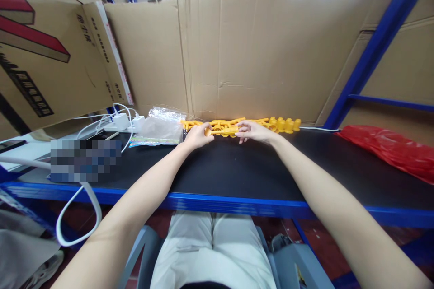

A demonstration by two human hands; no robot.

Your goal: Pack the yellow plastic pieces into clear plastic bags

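Note:
Between my hands is a long yellow plastic piece (228, 131), held level just above the black tabletop. My left hand (198, 136) is closed on its left end with the thumb and fingers. The bent fingers of my right hand (255, 132) pinch its right end. Right behind it lies a row of other yellow plastic parts (222, 123), some branched and some ring-shaped, partly hidden by my hands. To the right of my right hand stand several yellow knobbed, cup-like parts (285, 125), grouped close together.
A clear plastic bag (161, 128) lies left of my left hand. Farther left are white chargers (121, 121) with cables and a blurred-out item (84, 158). A red plastic bag (386, 149) lies at right. Cardboard (264, 54) walls the back; a blue frame edge (233, 203) runs in front.

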